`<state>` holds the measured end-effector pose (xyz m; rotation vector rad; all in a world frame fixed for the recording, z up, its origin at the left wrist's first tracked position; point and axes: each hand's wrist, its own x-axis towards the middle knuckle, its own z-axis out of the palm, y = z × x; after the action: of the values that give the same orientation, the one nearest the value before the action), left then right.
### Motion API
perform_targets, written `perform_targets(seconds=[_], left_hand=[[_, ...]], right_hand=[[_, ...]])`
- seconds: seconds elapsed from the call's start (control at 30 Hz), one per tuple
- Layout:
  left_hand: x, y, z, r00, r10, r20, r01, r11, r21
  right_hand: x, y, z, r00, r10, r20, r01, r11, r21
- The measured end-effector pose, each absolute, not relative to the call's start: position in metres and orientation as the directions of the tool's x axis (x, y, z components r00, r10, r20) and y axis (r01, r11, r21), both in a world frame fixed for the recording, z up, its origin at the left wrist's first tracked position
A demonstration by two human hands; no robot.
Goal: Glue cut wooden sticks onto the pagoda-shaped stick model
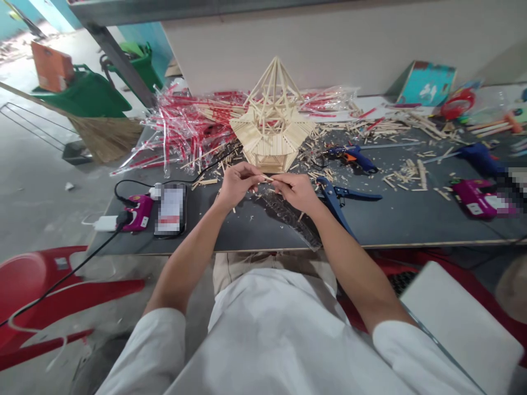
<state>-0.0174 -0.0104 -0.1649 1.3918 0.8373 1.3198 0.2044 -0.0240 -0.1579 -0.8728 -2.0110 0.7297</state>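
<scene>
While hands (239, 184) pinch a stick (267, 178), phone text (170, 208) blurs.

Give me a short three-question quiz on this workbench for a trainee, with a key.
1. What do the left hand and right hand pinch between them?
2. True or false: the blue glue gun lies left of the phone.
3. Which lies nearest the right hand: A, the phone; B, a blue-handled tool; C, a broom?

Key: 1. a small wooden stick; 2. false; 3. B.
</scene>
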Motion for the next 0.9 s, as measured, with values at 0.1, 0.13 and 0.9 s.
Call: perform_targets(seconds=[0.1,0.13,0.9], left_hand=[[-0.019,-0.009,-0.168,0.193,0.939,0.286,-0.196,-0.248,0.949],[-0.019,-0.009,-0.168,0.209,0.935,0.288,-0.204,-0.246,0.947],[-0.011,-0.014,-0.168,0.072,0.947,0.312,-0.038,-0.31,0.95]], right_hand=[[0.204,-0.025,-0.157,-0.445,0.795,0.412,0.306,0.567,-0.765],[0.204,-0.025,-0.157,-0.447,0.798,0.403,0.306,0.56,-0.77],[0.206,-0.025,-0.155,-0.431,0.797,0.423,0.359,0.582,-0.73]])
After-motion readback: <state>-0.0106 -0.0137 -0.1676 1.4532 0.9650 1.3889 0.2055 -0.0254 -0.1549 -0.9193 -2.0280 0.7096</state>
